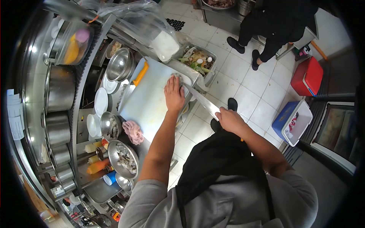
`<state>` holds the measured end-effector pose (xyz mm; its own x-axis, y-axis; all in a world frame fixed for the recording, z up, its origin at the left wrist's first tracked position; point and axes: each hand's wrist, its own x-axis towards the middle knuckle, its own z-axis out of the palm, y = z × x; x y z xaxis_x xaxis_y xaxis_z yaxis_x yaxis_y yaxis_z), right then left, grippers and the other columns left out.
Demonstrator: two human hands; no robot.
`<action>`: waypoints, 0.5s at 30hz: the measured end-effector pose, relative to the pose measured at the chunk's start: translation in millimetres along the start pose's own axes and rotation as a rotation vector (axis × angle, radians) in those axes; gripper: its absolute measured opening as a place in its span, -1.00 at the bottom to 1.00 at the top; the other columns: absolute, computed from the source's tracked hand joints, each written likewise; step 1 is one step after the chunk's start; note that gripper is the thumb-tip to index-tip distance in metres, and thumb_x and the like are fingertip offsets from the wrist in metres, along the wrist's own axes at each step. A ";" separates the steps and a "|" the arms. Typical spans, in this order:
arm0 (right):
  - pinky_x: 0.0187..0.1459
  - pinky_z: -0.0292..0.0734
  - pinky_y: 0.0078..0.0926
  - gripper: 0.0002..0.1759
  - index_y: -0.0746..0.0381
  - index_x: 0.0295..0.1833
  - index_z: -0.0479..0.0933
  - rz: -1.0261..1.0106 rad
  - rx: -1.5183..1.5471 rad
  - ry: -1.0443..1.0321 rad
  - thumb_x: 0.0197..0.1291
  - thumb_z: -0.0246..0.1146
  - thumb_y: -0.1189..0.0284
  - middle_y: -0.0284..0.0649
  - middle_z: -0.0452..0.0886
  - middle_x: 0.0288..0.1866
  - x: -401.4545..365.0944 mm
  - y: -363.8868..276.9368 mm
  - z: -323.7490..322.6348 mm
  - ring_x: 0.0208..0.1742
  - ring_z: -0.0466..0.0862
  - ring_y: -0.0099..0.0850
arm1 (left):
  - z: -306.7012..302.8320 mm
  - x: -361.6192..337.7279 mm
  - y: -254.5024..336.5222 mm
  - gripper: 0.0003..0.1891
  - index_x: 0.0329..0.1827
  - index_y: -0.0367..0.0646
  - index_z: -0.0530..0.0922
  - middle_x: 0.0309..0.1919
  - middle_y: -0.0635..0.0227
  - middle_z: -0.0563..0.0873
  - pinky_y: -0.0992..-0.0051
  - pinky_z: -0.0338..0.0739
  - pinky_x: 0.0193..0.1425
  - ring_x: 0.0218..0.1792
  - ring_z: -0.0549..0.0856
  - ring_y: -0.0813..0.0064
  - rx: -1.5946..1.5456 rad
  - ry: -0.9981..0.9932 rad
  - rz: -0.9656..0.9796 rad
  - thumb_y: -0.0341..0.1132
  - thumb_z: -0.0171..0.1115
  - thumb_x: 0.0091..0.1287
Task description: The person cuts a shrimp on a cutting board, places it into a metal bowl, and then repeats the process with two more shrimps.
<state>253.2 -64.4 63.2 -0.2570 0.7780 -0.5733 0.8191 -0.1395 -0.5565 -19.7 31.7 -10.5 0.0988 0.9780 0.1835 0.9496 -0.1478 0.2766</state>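
Observation:
My left hand (174,94) lies on the far right part of the white cutting board (146,99). Its fingers are stretched out over a small greyish heap of food (175,77), too covered to name. In my right hand (230,121) is the handle of a long, wide-bladed knife (204,102). Its tip reaches the board's right edge, close to my left fingers. A second knife with a yellow-orange handle (141,74) rests along the board's left side. By the near left corner is a crumpled pink cloth or bag (133,132).
Metal bowls (134,173), some holding what looks like shrimp, and white plates (101,102) line the left side. A scrap bin (213,60) stands beyond the board. Another person (273,22) stands at the back right. Red (307,77) and blue (282,123) coolers are on the right.

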 end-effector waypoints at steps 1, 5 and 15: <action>0.16 0.56 0.12 -0.56 0.34 0.06 0.52 -0.003 -0.002 -0.001 0.62 -0.03 0.15 0.22 0.73 -0.01 -1.8 -2.3 -5.2 0.10 0.71 0.16 | -2.6 0.6 8.0 -0.44 0.50 -0.23 0.42 0.49 0.04 0.46 0.03 0.21 0.58 0.52 0.38 0.04 -0.025 0.023 -0.051 -0.17 0.14 0.49; 0.19 0.55 0.12 -0.57 0.34 0.06 0.53 -0.039 -0.021 0.001 0.61 0.00 0.16 0.23 0.73 0.00 -3.8 -5.7 -15.4 0.13 0.70 0.15 | -14.3 10.1 41.3 -0.60 0.26 -0.24 0.58 0.10 0.03 0.71 0.05 0.46 0.34 0.23 0.62 0.04 0.076 -0.010 -0.287 -0.21 0.18 0.46; 0.24 0.53 0.06 -0.52 0.35 0.13 0.56 -0.062 -0.064 0.013 0.60 -0.01 0.12 0.20 0.71 0.09 11.7 11.8 -8.6 0.17 0.69 0.16 | -70.9 62.0 21.6 -0.76 -0.09 -0.14 0.75 -0.12 0.11 0.85 0.06 0.62 0.09 0.00 0.81 0.13 0.472 -0.295 -0.070 -0.31 0.12 0.40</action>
<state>264.3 -51.7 55.1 -0.3022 0.7917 -0.5309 0.8329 -0.0515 -0.5510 -14.1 78.8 73.7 0.0450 0.9928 -0.1109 0.9804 -0.0652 -0.1858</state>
